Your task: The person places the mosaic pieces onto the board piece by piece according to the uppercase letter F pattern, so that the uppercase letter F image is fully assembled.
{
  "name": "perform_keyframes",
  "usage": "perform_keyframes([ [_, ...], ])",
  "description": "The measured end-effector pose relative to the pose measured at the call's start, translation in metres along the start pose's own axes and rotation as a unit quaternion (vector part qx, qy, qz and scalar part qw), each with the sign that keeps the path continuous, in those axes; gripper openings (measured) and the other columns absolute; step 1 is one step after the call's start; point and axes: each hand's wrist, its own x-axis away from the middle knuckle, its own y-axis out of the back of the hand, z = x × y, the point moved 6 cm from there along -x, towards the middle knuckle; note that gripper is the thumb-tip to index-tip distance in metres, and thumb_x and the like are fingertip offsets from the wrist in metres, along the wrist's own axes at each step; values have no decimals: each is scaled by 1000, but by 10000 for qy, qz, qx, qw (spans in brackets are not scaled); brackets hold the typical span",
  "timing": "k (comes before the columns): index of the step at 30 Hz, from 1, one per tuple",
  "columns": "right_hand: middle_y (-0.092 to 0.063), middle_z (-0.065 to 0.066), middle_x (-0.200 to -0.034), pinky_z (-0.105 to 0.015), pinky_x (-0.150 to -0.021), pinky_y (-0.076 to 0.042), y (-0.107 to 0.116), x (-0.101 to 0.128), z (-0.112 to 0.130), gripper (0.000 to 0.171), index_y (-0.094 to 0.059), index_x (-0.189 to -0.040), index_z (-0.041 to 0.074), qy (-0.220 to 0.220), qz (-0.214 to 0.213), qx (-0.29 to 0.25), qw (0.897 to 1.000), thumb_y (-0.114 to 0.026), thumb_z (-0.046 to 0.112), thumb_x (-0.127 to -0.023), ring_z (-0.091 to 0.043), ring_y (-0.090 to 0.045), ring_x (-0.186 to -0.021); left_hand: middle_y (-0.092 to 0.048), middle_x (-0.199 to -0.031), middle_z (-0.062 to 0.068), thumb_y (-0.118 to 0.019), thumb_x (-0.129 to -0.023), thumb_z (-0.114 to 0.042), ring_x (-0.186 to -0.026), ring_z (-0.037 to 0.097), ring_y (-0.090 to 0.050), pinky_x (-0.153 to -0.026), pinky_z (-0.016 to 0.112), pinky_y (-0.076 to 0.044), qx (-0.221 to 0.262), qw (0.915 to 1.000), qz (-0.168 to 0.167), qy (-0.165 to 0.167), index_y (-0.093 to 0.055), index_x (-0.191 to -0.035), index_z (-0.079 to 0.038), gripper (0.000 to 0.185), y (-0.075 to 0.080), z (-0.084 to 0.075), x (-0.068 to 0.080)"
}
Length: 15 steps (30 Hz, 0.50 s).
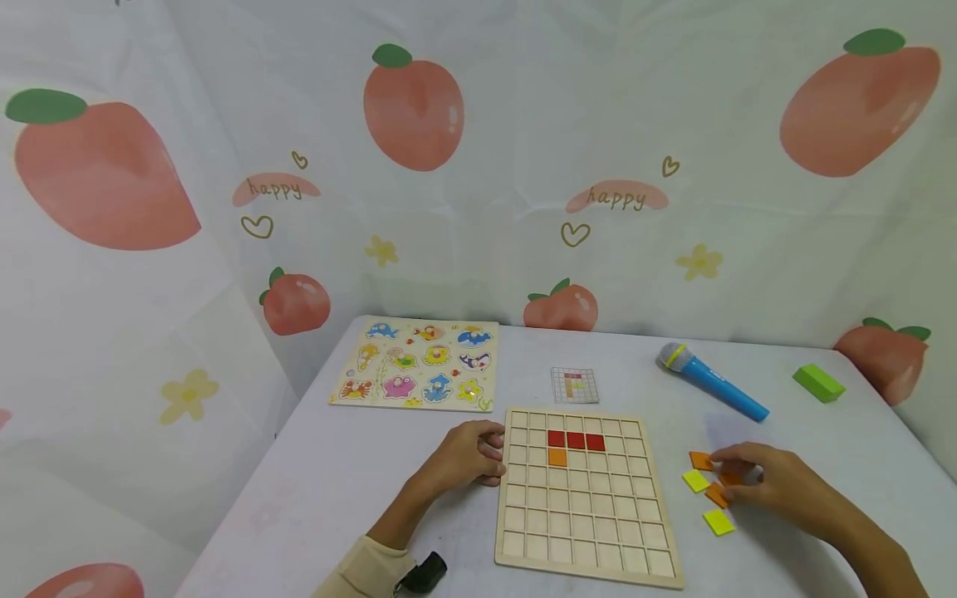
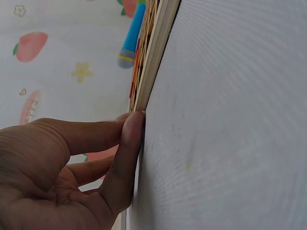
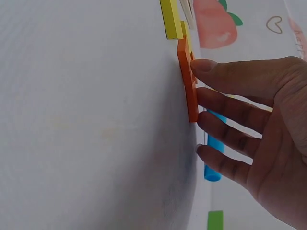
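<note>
A pale wooden grid board [image 1: 583, 502] lies on the table, with red tiles [image 1: 575, 441] in a row of three cells and one orange tile [image 1: 557, 457] below the leftmost. My left hand [image 1: 467, 455] holds the board's left edge, its fingertips meeting at the rim in the left wrist view. Right of the board, my right hand [image 1: 777, 486] is over loose tiles, fingers spread. Its thumb and fingertips touch orange tiles [image 3: 191, 103] lying flat. Beside them lie yellow tiles [image 1: 719, 522], one [image 1: 695, 481] among the orange ones. The hand partly hides an orange tile.
A small printed pattern card [image 1: 575, 385] lies behind the board. To its left is a sea-animal puzzle board [image 1: 419, 365]. A blue toy microphone [image 1: 714, 382] and a green block [image 1: 819, 383] lie at the back right. A peach-patterned curtain [image 1: 478, 208] hangs behind the table.
</note>
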Motion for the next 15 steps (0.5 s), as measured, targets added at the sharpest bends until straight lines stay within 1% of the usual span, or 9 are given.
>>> perform_keyframes([
  [4,-71,3,-105,-20,-70,-52,1,4,-4,45,-75,-123,6,67,-67,5,10000,-88,24,-85,0,-53,-87,-65,-108,10,-79,-86,11,-87,17,-69,-68,32,-68,15,10000,-7,13,-61,-139,7,56,0,0,0],
  [6,-71,2,-106,-20,-70,-52,1,5,-5,45,-75,-124,5,80,-71,15,9999,-88,23,-84,1,-52,-87,-65,-108,10,-79,-86,11,-87,17,-69,-68,32,-68,22,10000,-17,25,-61,-138,7,56,0,-1,0],
  [8,-72,1,-107,-21,-71,-52,1,6,-6,46,-74,-124,5,-11,-11,33,10000,-89,20,-83,-4,-55,-91,-65,-108,10,-79,-86,11,-87,17,-69,-68,32,-68,27,10000,-19,39,-61,-138,7,55,0,-1,0],
  [10,-72,0,-109,-24,-73,-54,0,6,-6,47,-74,-125,4,-113,54,61,9999,-89,19,-83,-11,-58,-95,-66,-108,10,-79,-86,11,-87,17,-69,-68,32,-68,29,10000,-20,38,-61,-138,7,55,0,-1,0],
  [13,-73,-3,-110,-31,-77,-58,-2,6,-6,47,-73,-124,2,-240,140,77,9996,-89,17,-82,-22,-61,-99,-66,-107,9,-79,-86,10,-87,17,-69,-68,32,-68,33,10000,-15,38,-61,-138,7,55,0,-1,0],
  [15,-73,-4,-111,-36,-79,-60,-2,6,-7,47,-73,-124,1,-245,148,83,9996,-89,17,-83,-22,-61,-99,-66,-107,9,-79,-86,10,-87,16,-69,-68,32,-68,34,10000,-14,36,-61,-138,7,55,0,-1,1],
])
